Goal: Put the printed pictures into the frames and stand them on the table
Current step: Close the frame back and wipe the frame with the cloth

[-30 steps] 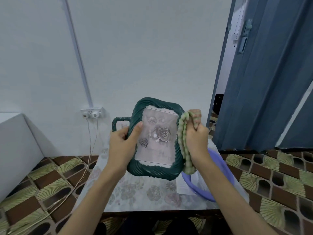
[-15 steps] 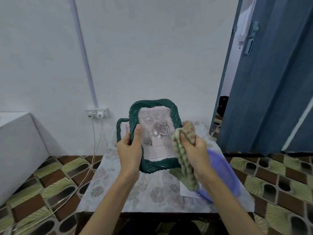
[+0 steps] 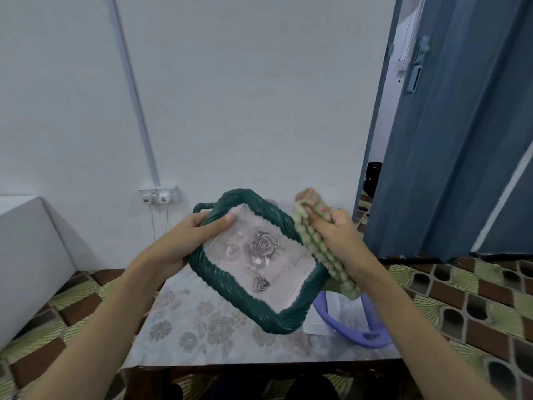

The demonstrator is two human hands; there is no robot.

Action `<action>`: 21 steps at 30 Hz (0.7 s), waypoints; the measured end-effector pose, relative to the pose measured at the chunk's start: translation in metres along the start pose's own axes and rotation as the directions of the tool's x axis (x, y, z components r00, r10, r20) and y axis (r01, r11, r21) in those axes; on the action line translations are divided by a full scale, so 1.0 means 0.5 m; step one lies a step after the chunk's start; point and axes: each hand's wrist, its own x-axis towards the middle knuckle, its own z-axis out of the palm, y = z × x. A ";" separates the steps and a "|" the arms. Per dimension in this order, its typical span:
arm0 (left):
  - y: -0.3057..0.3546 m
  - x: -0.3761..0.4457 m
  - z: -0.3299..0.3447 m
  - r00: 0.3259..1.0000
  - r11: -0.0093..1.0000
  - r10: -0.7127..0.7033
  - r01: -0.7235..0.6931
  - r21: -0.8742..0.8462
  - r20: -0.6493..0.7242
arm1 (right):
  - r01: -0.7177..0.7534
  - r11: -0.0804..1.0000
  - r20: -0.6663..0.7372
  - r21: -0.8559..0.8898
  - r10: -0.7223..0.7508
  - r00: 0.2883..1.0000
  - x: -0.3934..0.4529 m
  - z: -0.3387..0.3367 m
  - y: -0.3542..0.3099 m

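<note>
Frame [image 3: 253,264] above table [image 3: 202,336], basin [image 3: 372,336] right, cloth [image 3: 323,249] beside frame.

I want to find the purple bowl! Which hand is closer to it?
Right. The right hand, gripping the green cloth, is just above the purple bowl; the left hand holds the frame's far side.

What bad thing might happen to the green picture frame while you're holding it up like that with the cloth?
1. The left hand alone holds the green frame, tilted in the air above the table; if that grip loosens, it may drop.
2. The right hand presses a cloth at the frame's edge; a hard wipe might knock it loose.
3. The purple basin lies just below, so a falling frame might hit it.
</note>
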 end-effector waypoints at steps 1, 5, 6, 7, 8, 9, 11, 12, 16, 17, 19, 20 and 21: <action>-0.003 0.000 -0.001 0.998 0.999 0.028 -0.030 -0.033 -0.049 | -0.041 0.991 -0.089 0.129 0.053 0.995 0.006 -0.004 0.002; -0.016 -0.002 0.001 0.946 0.972 0.068 -0.135 -0.193 -0.318 | -0.111 0.889 -0.240 0.444 0.237 0.941 0.017 -0.040 0.031; -0.019 -0.003 0.006 0.931 0.963 0.065 -0.153 -0.220 -0.360 | -0.134 0.890 -0.169 0.436 0.228 0.959 0.010 -0.038 0.038; -0.021 -0.004 0.015 0.920 0.956 0.065 -0.168 -0.238 -0.387 | -0.159 0.895 -0.081 0.417 0.210 0.974 0.000 -0.026 0.043; -0.024 -0.004 0.024 0.914 0.955 0.069 -0.177 -0.240 -0.399 | -0.177 0.905 0.000 0.387 0.191 0.981 -0.011 -0.011 0.047; -0.025 -0.005 0.034 0.916 0.956 0.076 -0.179 -0.231 -0.395 | -0.187 0.915 0.048 0.357 0.182 0.982 -0.020 0.006 0.048; -0.023 -0.009 0.044 0.941 0.960 0.069 -0.153 -0.233 -0.331 | -0.155 0.933 -0.020 0.326 0.171 0.985 -0.024 0.028 0.043; -0.020 -0.011 0.043 0.959 0.961 0.054 -0.125 -0.245 -0.278 | -0.110 0.951 -0.096 0.288 0.143 0.985 -0.020 0.032 0.042; -0.019 -0.018 0.030 0.994 0.953 -0.032 -0.002 -0.304 -0.108 | -0.012 1.000 -0.246 0.006 0.013 0.969 -0.007 0.035 0.034; -0.023 -0.019 0.032 0.994 0.943 -0.044 0.009 -0.333 -0.100 | -0.016 1.000 -0.250 -0.011 0.012 0.968 -0.006 0.036 0.033; -0.034 -0.017 0.042 0.984 0.933 -0.049 -0.017 -0.359 -0.172 | -0.036 0.998 -0.243 -0.060 0.020 0.970 0.003 0.030 0.032; -0.040 -0.015 0.048 0.975 0.932 -0.056 -0.026 -0.361 -0.215 | -0.051 0.993 -0.233 -0.104 0.026 0.972 0.008 0.022 0.029; -0.045 -0.014 0.053 0.967 0.930 -0.070 -0.026 -0.366 -0.246 | -0.060 0.986 -0.219 -0.153 0.026 0.975 0.013 0.013 0.024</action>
